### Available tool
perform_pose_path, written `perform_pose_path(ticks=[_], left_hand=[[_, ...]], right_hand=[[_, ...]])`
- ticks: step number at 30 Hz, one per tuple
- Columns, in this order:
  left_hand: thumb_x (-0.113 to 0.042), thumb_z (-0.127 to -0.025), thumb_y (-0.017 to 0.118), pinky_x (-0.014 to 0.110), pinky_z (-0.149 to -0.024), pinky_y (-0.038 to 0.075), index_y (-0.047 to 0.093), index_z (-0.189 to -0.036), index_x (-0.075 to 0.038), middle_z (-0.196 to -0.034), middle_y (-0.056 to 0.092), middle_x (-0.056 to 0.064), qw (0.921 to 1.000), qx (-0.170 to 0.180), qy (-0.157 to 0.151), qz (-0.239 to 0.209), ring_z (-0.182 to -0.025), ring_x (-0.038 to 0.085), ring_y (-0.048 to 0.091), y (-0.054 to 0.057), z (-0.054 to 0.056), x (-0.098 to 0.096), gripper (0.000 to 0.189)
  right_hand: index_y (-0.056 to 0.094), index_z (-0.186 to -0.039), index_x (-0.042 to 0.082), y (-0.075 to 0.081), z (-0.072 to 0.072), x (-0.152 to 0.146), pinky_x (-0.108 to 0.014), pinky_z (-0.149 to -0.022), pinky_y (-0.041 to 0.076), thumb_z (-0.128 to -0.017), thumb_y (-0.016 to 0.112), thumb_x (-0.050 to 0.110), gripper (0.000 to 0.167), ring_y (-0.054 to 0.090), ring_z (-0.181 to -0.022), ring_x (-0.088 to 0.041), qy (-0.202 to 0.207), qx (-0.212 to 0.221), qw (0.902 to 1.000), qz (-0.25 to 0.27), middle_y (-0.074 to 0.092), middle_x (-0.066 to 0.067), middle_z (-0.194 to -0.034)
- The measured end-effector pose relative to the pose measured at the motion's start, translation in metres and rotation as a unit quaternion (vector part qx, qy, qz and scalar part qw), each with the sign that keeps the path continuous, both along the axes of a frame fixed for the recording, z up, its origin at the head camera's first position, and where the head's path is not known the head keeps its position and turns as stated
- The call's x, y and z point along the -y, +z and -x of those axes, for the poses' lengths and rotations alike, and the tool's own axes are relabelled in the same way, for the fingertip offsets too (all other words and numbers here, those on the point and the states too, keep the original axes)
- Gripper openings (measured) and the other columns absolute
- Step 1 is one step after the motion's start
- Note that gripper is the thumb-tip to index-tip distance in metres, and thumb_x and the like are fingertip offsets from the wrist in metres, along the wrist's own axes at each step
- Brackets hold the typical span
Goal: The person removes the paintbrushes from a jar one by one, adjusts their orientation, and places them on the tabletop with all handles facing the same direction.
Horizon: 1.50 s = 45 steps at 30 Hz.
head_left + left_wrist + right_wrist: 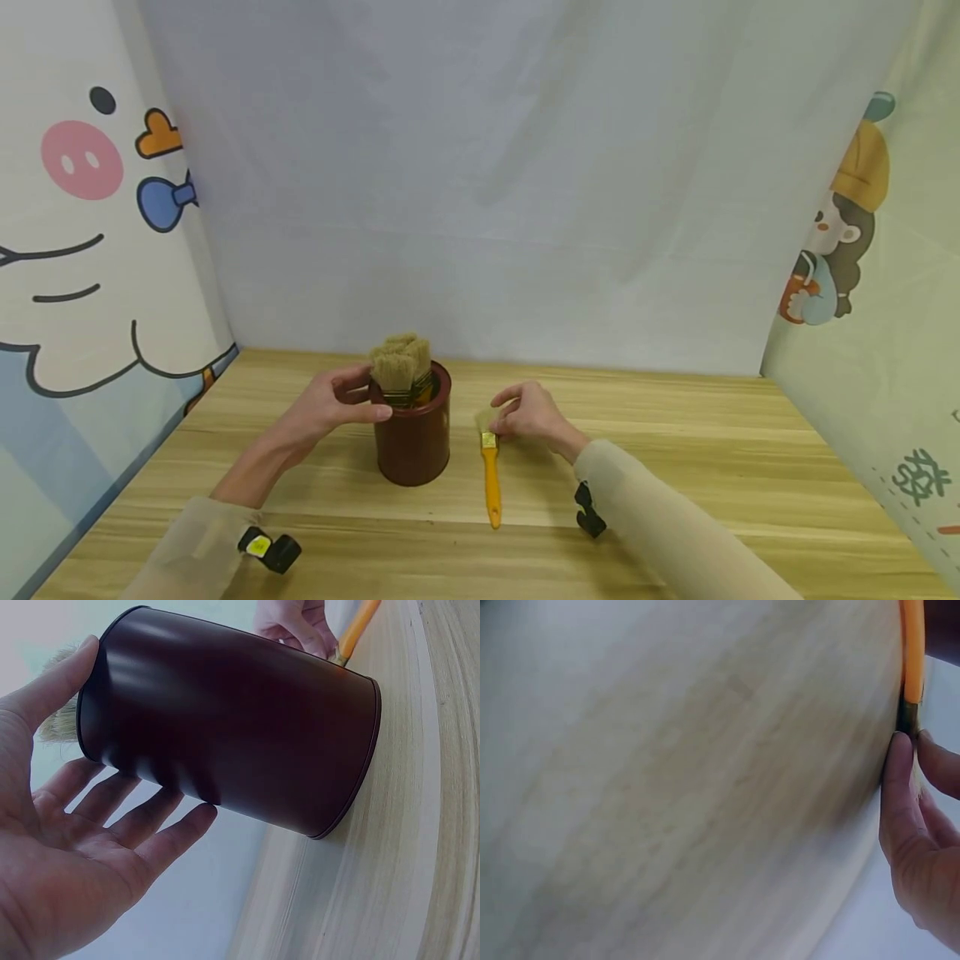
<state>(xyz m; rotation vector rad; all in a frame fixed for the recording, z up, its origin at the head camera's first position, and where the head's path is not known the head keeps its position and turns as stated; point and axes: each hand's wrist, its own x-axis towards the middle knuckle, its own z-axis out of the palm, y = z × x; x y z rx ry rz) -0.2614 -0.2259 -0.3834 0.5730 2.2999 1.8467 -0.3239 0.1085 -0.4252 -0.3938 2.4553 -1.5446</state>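
Note:
A dark reddish-brown cylindrical can [412,450] stands upright on the wooden table, with several paintbrushes [394,372] in it, bristles up. My left hand [324,407] holds the can near its top from the left, thumb at the rim and fingers along the side, as the left wrist view shows. To the right of the can lies a paintbrush with a yellow-orange handle [491,485], its handle end toward me. At its bristle end my right hand [531,412] pinches it between thumb and fingers, close to the metal band [908,718].
Light wood-grain table [697,475] extends around the can and brush. A pale grey cloth [525,183] hangs behind it. Printed cartoon panels stand along the left [82,250] and right [862,358] sides. Each sleeve carries a black wrist strap.

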Motion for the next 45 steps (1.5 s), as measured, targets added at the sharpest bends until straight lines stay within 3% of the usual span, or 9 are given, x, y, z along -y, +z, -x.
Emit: perform_pose_path(ticks=[6,18,23,31,38,45], left_hand=[[-0.018,-0.094,0.079,0.056,-0.114,0.04,0.023,-0.164,0.008,-0.16,0.04,0.03,1.0,-0.001,-0.001,0.0,-0.145,0.046,0.043,0.001,0.0,0.0,0.093],[-0.018,-0.095,0.079,0.055,-0.113,0.042,0.028,-0.163,0.007,-0.16,0.04,0.029,1.0,-0.004,-0.003,0.002,-0.145,0.047,0.042,0.001,0.001,0.0,0.089],[-0.017,-0.094,0.079,0.051,-0.112,0.044,0.031,-0.162,0.006,-0.157,0.045,0.028,1.0,-0.008,-0.003,0.0,-0.144,0.046,0.045,0.0,0.002,0.0,0.087],[-0.019,-0.094,0.08,0.058,-0.114,0.039,0.034,-0.162,0.003,-0.158,0.044,0.027,1.0,-0.005,-0.004,0.0,-0.145,0.046,0.043,-0.001,0.002,0.0,0.085],[-0.02,-0.094,0.08,0.057,-0.114,0.04,0.034,-0.162,0.005,-0.158,0.044,0.028,1.0,-0.003,0.0,0.003,-0.145,0.046,0.043,-0.001,0.001,0.001,0.086],[-0.02,-0.093,0.08,0.055,-0.114,0.041,0.033,-0.162,0.005,-0.157,0.045,0.028,1.0,-0.001,0.002,0.003,-0.144,0.045,0.044,-0.001,0.002,-0.001,0.087]], right_hand=[[0.071,-0.116,-0.015,0.003,-0.003,-0.001,-0.037,-0.067,0.064,-0.086,0.078,-0.015,0.031,0.077,-0.073,-0.03,-0.001,-0.009,0.9998,-0.016,0.077,-0.019,-0.086],[0.078,-0.108,-0.006,0.005,-0.007,-0.007,-0.033,-0.074,0.06,-0.081,0.088,0.0,0.03,0.072,-0.078,-0.017,-0.003,-0.055,0.9937,-0.098,0.077,-0.007,-0.085],[0.079,-0.106,-0.005,0.004,-0.008,-0.011,-0.035,-0.075,0.06,-0.08,0.09,0.002,0.029,0.072,-0.078,-0.017,-0.009,-0.061,0.9926,-0.105,0.077,-0.005,-0.085],[0.079,-0.105,-0.004,0.003,-0.007,-0.016,-0.035,-0.075,0.06,-0.08,0.092,0.006,0.03,0.07,-0.077,-0.016,-0.002,-0.08,0.9896,-0.12,0.076,-0.003,-0.083],[0.079,-0.105,-0.004,0.002,-0.007,-0.017,-0.035,-0.075,0.059,-0.08,0.092,0.008,0.03,0.068,-0.074,-0.014,0.011,-0.099,0.986,-0.134,0.075,-0.001,-0.079],[0.079,-0.106,-0.004,0.002,-0.006,-0.017,-0.035,-0.075,0.059,-0.081,0.092,0.008,0.03,0.067,-0.074,-0.014,0.011,-0.095,0.9864,-0.134,0.074,-0.001,-0.079]])
